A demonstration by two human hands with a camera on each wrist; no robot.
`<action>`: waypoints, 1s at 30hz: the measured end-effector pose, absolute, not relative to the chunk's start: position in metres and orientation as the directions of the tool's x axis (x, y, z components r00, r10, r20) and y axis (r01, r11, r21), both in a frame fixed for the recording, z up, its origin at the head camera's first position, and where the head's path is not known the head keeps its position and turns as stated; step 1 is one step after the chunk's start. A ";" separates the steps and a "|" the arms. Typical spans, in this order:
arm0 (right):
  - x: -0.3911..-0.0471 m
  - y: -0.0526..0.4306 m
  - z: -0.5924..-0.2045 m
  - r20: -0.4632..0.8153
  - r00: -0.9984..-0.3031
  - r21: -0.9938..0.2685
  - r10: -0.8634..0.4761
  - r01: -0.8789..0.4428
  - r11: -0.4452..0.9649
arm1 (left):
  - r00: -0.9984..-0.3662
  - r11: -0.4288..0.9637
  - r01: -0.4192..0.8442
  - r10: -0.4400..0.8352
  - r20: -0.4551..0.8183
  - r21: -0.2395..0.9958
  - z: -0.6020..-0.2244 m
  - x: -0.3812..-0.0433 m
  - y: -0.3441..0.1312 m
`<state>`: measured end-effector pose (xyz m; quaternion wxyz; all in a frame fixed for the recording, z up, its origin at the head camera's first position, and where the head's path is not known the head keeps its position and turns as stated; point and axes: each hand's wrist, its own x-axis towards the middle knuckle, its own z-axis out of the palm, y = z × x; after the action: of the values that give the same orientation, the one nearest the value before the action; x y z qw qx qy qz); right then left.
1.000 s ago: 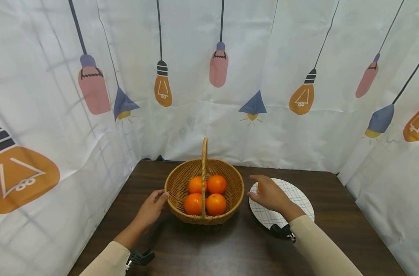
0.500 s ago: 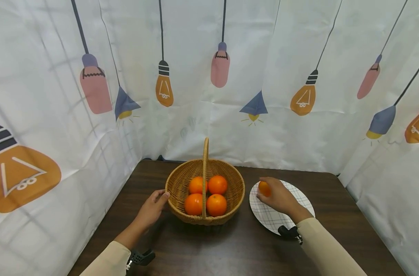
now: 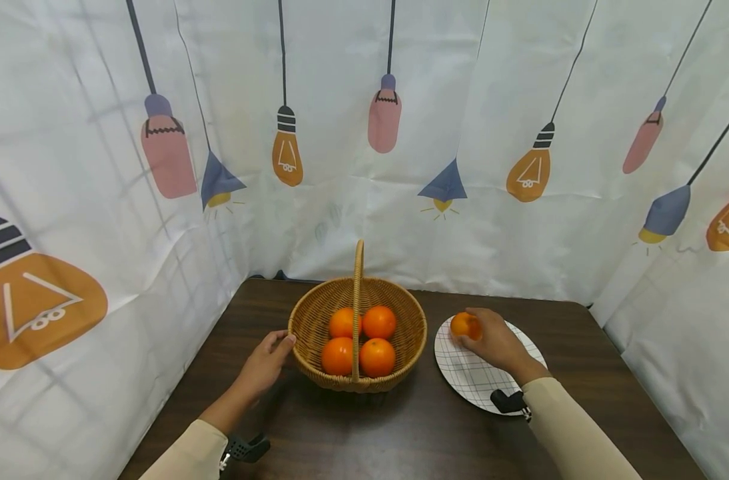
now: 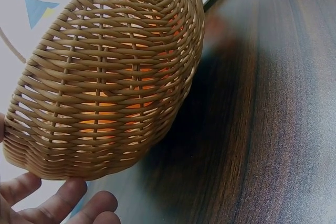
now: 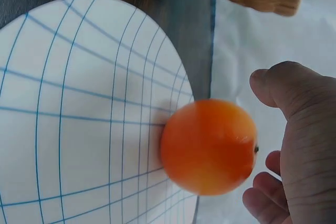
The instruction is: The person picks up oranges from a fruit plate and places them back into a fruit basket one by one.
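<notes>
A wicker basket [image 3: 411, 327] with an upright handle stands in the middle, holding several oranges [image 3: 377, 359]. My left hand [image 3: 265, 363] grips its left rim; in the left wrist view, fingers [image 4: 65, 198] press under the woven wall [image 4: 100, 93]. To the right lies a white plate [image 3: 475, 381] with a grid of thin lines. A single orange [image 5: 210, 148] rests on it, close to its edge. My right hand [image 3: 498, 340] hovers around this orange; in the right wrist view, thumb and loosely bent fingers stand apart from the fruit.
The dark wooden table [image 3: 364, 440] reaches back to a white curtain [image 3: 352, 200] printed with hanging lamps, which also runs along both sides. The basket handle [image 3: 357, 287] arches over the fruit. A dark strapped device [image 3: 247, 448] sits at the left wrist.
My right hand has shifted right, from beside the basket to the orange on the plate, and more of that orange shows. The left hand stays at the basket rim.
</notes>
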<state>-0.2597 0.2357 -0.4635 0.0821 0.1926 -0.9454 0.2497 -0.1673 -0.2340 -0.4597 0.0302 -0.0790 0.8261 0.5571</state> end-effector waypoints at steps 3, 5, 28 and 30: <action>-0.262 0.239 -0.465 0.236 -0.920 -0.450 -0.312 -0.388 0.804 | -0.986 0.357 -0.164 -0.095 -0.139 0.920 -0.460 -0.167 -0.233; -0.263 0.241 -0.466 0.222 -0.928 -0.458 -0.300 -0.371 0.808 | -0.985 0.350 -0.165 -0.097 -0.140 0.922 -0.459 -0.167 -0.233; -0.276 0.248 -0.475 0.102 -0.961 -0.508 -0.256 -0.272 0.817 | -0.986 0.373 -0.164 -0.096 -0.138 0.913 -0.458 -0.166 -0.233; -0.276 0.247 -0.475 0.089 -0.963 -0.512 -0.253 -0.262 0.818 | -0.986 0.370 -0.165 -0.097 -0.139 0.914 -0.459 -0.166 -0.233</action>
<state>-0.2762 0.2466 -0.4747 0.0086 0.1351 -0.9533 0.2700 -0.1658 -0.2326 -0.4586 0.0308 -0.0791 0.8271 0.5556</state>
